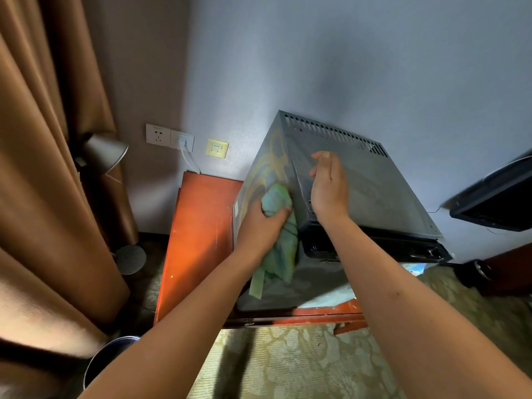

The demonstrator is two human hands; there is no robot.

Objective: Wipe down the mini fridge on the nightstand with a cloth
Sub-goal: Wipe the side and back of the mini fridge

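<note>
1. Mini fridge (359, 191) sits on the reddish wooden tabletop (201, 226) of the nightstand, close to the grey wall (345, 67); grey casing, row of vent slots along its far top edge.
2. Left hand (260, 226) grips a bunched green cloth (277, 223), fingers curled round it, and presses it against the fridge's left side panel near the front corner. Loose tail of the cloth hangs down past the wrist.
3. Right hand (328, 185) rests on the top panel beside the left edge, fingers loosely curled, holding nothing.
4. Both hands are close together, separated by the fridge's upper left edge.
5. Surroundings: brown curtain (43, 168) at left, grey lamp shade (106, 152) beside it, white wall socket (169, 138) with a plugged cord, yellow wall plate (217, 148), patterned carpet (288, 364), round bin (106, 358) at lower left.
</note>
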